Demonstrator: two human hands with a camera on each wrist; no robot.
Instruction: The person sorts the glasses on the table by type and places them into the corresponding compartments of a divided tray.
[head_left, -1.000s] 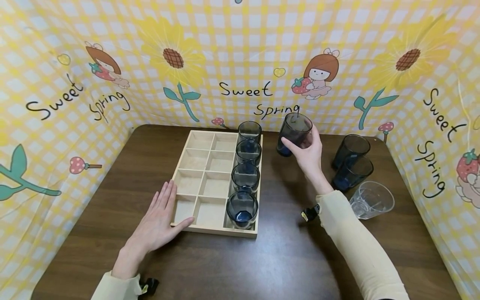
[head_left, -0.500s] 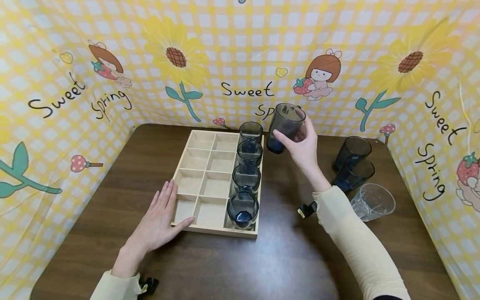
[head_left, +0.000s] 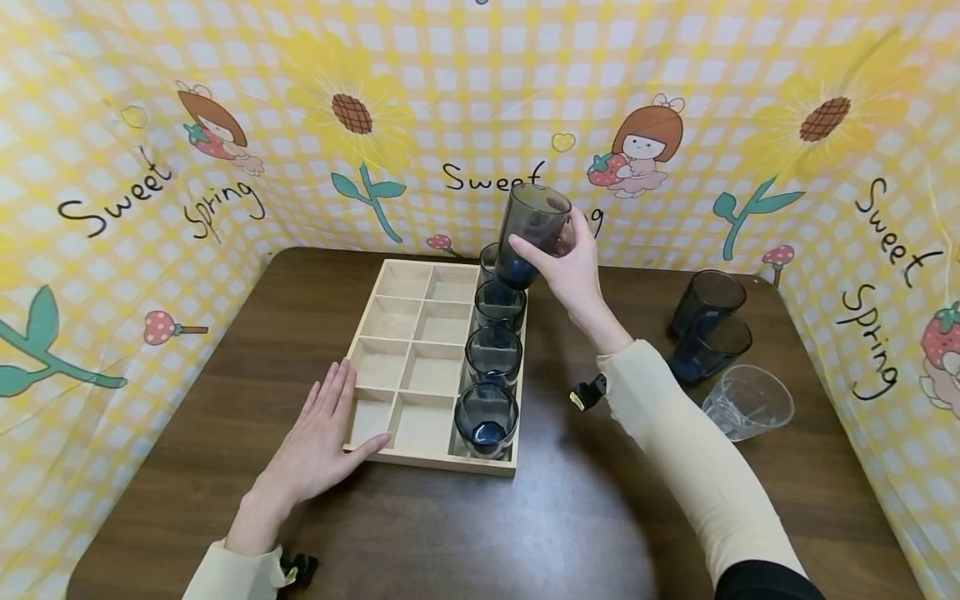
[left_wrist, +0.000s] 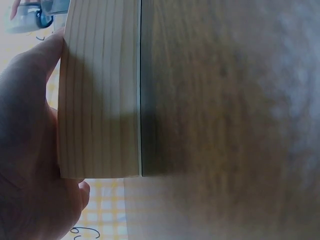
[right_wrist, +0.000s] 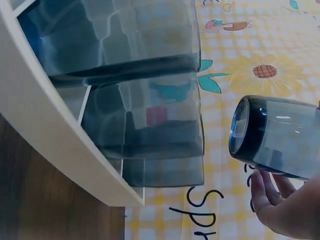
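My right hand (head_left: 573, 267) grips a dark blue-grey drinking glass (head_left: 534, 225) by its side, raised over the far right end of a wooden compartment tray (head_left: 431, 460). In the right wrist view that glass (right_wrist: 285, 135) hangs apart from the glasses standing in the tray. Several similar dark glasses fill the tray's right column, among them the nearest one (head_left: 486, 421); the farthest is partly hidden behind the raised glass. My left hand (head_left: 311, 442) rests with straight fingers along the tray's left edge, its thumb over the near left corner. The left and middle columns hold nothing.
Two dark glasses (head_left: 708, 346) stand close together on the right of the brown table (head_left: 585, 517), with a clear glass (head_left: 747, 404) nearer. A yellow checked cloth (head_left: 465, 100) with printed flowers surrounds the table at the back and sides.
My right hand has lifted the dark glass and carried it leftward, from the table right of the tray to over its far right end. The left hand has stayed in place.
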